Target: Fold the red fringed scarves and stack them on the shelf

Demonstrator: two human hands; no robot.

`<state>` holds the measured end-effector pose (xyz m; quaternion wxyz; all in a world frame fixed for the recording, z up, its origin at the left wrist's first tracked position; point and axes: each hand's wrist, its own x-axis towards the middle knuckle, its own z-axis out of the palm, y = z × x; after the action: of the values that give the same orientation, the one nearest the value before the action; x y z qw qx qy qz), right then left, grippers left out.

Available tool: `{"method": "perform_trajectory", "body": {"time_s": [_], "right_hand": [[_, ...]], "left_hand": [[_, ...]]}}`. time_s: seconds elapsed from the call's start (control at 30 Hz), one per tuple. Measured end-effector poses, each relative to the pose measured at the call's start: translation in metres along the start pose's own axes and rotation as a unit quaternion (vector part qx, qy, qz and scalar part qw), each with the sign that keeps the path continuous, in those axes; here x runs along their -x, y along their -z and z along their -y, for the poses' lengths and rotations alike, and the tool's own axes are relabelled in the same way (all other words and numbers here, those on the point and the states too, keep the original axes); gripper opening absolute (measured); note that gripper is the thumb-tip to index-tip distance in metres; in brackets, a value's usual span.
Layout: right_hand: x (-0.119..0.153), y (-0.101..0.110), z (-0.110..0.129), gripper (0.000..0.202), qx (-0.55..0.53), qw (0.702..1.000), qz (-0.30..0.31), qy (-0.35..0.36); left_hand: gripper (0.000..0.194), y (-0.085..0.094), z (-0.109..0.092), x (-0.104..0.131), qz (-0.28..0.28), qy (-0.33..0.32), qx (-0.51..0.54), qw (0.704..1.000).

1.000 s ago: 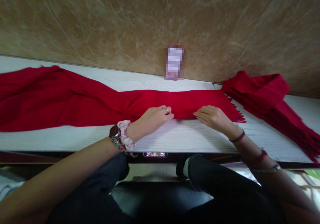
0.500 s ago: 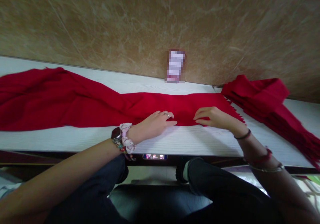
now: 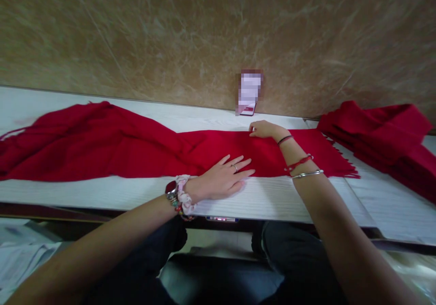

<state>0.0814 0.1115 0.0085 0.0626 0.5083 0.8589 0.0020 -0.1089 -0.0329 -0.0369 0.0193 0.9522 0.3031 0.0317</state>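
Observation:
A long red cloth with a fringed right end stretches across the white table, wrinkled at the left and flatter in the middle. My left hand lies on its near edge with the fingers spread and nothing held. At the far edge of the cloth is my right hand, its fingers bent and close together; whether they pinch the cloth is too small to tell.
Another red fringed cloth lies folded at the right. A phone, mostly blurred out, leans at the wall behind the table. Papers show at the lower left.
My right hand has moved from the cloth's near edge to its far edge. My left hand has spread its fingers flat. The view has shifted slightly.

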Motion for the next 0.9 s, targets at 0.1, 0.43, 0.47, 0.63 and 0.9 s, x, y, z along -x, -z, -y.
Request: {"method": "perform_trajectory", "body": {"time_s": [0.1,0.43,0.47,0.63,0.9], "right_hand": [[0.005,0.002,-0.017,0.021,-0.013,1.0,0.006,0.02],[0.015,0.003,-0.039,0.03,-0.028,1.0,0.0,-0.007],[0.015,0.002,-0.041,0.029,-0.022,1.0,0.005,-0.007],[0.016,-0.005,-0.046,0.03,0.0,1.0,-0.006,-0.013],[0.011,-0.008,-0.024,0.027,0.016,0.999,-0.041,-0.028]], "left_hand": [[0.046,0.0,0.0,0.0,-0.001,-0.002,0.003,1.0],[0.046,-0.001,0.0,0.0,0.005,0.011,0.002,1.0],[0.046,0.0,0.0,0.0,0.01,0.014,0.003,1.0],[0.046,0.005,-0.003,-0.001,0.03,0.027,0.009,0.999],[0.047,-0.001,-0.001,0.0,0.023,0.035,0.009,0.999]]}}
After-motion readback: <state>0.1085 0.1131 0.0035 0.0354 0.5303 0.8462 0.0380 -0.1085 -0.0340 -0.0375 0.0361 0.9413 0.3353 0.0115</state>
